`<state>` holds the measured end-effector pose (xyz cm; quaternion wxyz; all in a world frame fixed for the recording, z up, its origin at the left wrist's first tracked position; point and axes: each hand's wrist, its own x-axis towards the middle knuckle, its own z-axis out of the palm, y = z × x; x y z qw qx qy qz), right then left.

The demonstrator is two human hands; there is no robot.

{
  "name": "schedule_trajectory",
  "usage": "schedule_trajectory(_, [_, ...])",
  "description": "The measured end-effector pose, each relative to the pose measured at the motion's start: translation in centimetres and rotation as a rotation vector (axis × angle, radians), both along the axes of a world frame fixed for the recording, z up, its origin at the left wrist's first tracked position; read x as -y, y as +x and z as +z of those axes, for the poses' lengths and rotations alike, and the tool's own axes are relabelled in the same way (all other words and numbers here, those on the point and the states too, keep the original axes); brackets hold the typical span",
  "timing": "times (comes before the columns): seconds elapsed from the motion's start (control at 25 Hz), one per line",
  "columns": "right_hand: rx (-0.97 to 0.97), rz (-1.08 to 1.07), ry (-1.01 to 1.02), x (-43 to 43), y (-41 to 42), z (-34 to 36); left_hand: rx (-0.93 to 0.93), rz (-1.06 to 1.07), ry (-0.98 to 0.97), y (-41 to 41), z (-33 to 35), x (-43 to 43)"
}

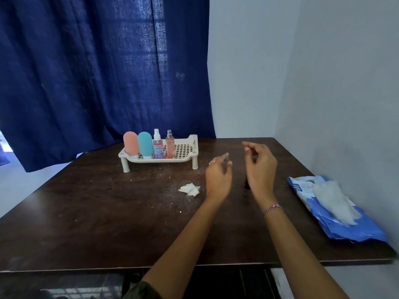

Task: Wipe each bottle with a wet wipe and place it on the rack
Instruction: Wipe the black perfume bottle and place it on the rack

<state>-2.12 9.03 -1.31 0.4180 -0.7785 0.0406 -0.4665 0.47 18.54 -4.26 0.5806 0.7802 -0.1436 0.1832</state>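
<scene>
1. Hovering above the dark wooden table (108,212), both hands are raised side by side and hold nothing.
2. The left hand (218,179) has its fingers loosely spread and relaxed, with a ring (212,162) on one finger.
3. The right hand (262,169) has its fingers gently curled in the air, gripping nothing; a braided bracelet (272,208) circles its wrist.
4. A cream perforated rack (164,160) stands at the far side of the table, in front of a blue curtain (97,72).
5. Four bottles stand upright in a row on the rack's left part: a pink bottle (131,143), a teal bottle (145,144), a white-capped spray bottle (157,147) and a slim peach spray bottle (170,145).
6. A crumpled wipe (190,189) lies on the table just left of the left hand.
7. A blue wet-wipe pack (345,223) lies at the table's right edge near the wall (345,83), with a white wipe (332,199) sticking out of its top.
8. A small dark thing (246,184) shows behind the right hand; I cannot tell what it is.
</scene>
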Motion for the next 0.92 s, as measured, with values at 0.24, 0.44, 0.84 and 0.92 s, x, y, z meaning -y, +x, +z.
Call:
schedule_trajectory(0.24, [-0.190, -0.085, 0.138, 3.2, -0.1, -4.2, -0.145, -0.166, 0.103, 1.3, -1.9, 3.5])
schedule_trajectory(0.44, [-0.367, -0.074, 0.175, 4.1, 0.5, -6.4, -0.223, -0.212, 0.050, 2.4, -2.4, 4.4])
schedule_trajectory(0.84, [-0.313, 0.025, 0.149, 1.2, 2.0, -5.3, -0.109, -0.130, 0.062, 4.1, -1.5, 0.4])
schedule_trajectory(0.92, [-0.296, 0.121, 0.099, -0.9, 3.1, -4.9, -0.069, -0.092, 0.067, 4.8, -1.0, -2.5])
